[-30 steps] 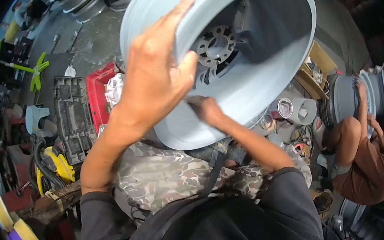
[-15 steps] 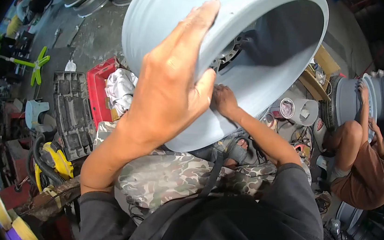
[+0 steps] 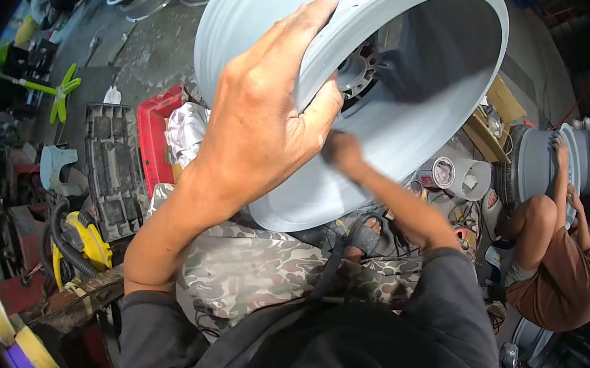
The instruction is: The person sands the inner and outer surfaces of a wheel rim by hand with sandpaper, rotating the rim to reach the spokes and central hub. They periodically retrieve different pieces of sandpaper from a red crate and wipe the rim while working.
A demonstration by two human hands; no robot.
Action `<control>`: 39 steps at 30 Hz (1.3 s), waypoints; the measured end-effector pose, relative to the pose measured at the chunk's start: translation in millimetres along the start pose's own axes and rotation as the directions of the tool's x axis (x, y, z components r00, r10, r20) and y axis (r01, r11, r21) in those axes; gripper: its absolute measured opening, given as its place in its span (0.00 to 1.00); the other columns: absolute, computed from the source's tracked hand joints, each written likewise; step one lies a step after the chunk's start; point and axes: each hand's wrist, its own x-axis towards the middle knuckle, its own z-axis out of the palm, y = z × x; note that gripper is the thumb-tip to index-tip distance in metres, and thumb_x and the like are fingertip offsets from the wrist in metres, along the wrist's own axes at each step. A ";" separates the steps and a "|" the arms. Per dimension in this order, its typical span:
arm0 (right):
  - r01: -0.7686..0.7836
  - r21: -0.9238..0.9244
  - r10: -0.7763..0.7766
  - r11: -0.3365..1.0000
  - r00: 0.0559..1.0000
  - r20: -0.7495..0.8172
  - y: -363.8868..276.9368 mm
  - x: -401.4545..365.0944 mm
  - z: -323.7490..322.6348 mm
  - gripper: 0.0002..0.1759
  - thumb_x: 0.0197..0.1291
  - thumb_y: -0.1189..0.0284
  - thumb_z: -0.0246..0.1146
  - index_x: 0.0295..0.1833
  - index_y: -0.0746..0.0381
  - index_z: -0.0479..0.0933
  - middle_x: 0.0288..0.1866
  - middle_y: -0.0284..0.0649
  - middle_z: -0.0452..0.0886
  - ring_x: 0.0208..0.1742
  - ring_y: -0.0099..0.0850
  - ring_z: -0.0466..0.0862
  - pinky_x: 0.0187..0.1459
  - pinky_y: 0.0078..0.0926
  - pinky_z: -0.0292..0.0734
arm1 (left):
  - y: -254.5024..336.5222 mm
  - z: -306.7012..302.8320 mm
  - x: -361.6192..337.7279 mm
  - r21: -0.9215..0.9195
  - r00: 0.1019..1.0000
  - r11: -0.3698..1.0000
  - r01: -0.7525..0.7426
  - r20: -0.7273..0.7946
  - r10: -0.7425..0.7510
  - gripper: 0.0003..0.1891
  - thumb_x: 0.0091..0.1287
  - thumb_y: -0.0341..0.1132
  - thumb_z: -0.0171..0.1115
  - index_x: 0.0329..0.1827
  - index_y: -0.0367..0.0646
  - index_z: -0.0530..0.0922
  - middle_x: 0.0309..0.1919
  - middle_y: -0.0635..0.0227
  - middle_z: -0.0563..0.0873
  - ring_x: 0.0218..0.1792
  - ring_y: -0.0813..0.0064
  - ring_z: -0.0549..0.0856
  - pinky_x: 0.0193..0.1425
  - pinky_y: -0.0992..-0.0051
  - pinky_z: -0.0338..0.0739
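Grey wheel (image 3: 401,130) shifted right; left hand (image 3: 259,115) grasping rim (image 3: 360,27); right hand (image 3: 345,155) blurred, hold unclear; cluttered floor (image 3: 155,43)

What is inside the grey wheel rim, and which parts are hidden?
Inside the grey wheel rim are a holed hub ring and the blurred right hand. The rim's edge covers part of the hub ring, and whatever lies beneath the right hand cannot be seen.
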 end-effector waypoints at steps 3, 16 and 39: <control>0.164 0.713 0.134 0.681 0.930 -0.342 -123.8 7.8 -32.8 0.13 0.60 0.74 0.62 0.49 0.60 0.86 0.41 0.55 0.85 0.42 0.53 0.86 0.44 0.46 0.80 | 2.2 -0.3 -1.7 -0.010 1.000 1.000 0.024 0.017 -0.024 0.27 0.64 0.21 0.66 0.69 0.33 0.76 0.57 0.50 0.86 0.55 0.64 0.88 0.61 0.69 0.79; -0.004 0.001 0.004 1.000 0.980 -0.200 29.4 16.3 19.8 0.11 0.65 0.71 0.55 0.40 0.60 0.83 0.46 0.45 0.86 0.48 0.44 0.84 0.61 0.43 0.71 | -71.1 -24.0 2.5 0.017 0.998 0.998 0.058 -0.018 -0.057 0.22 0.81 0.42 0.51 0.66 0.34 0.79 0.63 0.52 0.83 0.67 0.63 0.79 0.72 0.66 0.69; 0.121 0.828 0.132 0.548 0.965 -0.228 -131.1 -15.7 -63.7 0.11 0.62 0.77 0.63 0.48 0.61 0.85 0.41 0.51 0.85 0.42 0.50 0.85 0.45 0.42 0.80 | -224.4 -31.9 -57.0 -0.165 0.463 0.433 0.886 0.324 -0.825 0.52 0.70 0.76 0.47 0.61 0.23 0.79 0.50 0.50 0.87 0.52 0.66 0.84 0.59 0.71 0.77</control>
